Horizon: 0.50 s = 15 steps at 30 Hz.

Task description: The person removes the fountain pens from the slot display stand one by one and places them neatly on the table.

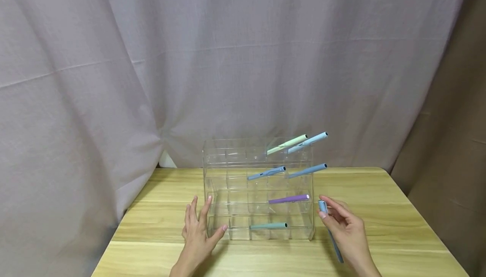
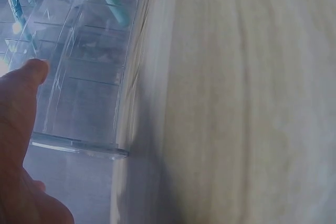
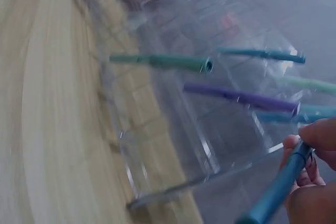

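Note:
A clear acrylic pen rack [image 1: 259, 208] with stepped, divided tiers stands on the table. My left hand [image 1: 197, 235] is at its left side, fingers spread and straight, thumb reaching across the lower front corner. To the right of the rack, my right hand [image 1: 347, 225] pinches a blue pen [image 1: 336, 245] near its upper end between thumb and fingers, the pen slanting down. Lying in the rack are a light green pen [image 1: 286, 144] and a light blue pen [image 1: 308, 142] on top, two blue pens [image 1: 266, 173] below, then a purple pen [image 1: 289, 199] and a green pen [image 1: 268, 226] lowest.
The wood-grain table [image 1: 395, 226] extends to both sides of the rack and in front of it. A grey curtain [image 1: 243, 79] hangs close behind the table, and a darker brownish curtain [image 1: 448, 142] hangs at the right.

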Available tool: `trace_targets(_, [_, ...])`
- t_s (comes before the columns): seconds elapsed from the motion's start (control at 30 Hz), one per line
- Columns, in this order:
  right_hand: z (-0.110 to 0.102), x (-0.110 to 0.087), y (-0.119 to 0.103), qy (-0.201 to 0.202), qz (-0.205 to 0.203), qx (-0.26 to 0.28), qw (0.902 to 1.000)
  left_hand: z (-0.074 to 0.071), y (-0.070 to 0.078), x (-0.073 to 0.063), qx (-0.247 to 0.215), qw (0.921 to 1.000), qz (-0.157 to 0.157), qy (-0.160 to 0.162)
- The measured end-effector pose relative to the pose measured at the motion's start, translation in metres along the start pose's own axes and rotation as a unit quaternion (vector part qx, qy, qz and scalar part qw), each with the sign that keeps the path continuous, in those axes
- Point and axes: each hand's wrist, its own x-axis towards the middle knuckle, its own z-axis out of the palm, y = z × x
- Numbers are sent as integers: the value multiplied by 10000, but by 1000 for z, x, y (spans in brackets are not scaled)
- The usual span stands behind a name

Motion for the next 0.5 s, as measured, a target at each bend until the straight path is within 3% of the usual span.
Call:
trace_targets(0.1, [-2,6,9,249,91,-427,9987,0,0,1,-32,10000,-1,-13])
trace_targets(0.2, [-5,11,22,688,451,-667,9944,-1,1,2,-79,10000,4,-54])
trace_targets(0.37, [-11,14,45,1274,1007,-1175,9797,0,0,2,-88,9999,85,-61])
trace_targets(0.5, [-13,14,61,1460,1125,-1684,9683,1,-1,0,-53,9999,145,-44])
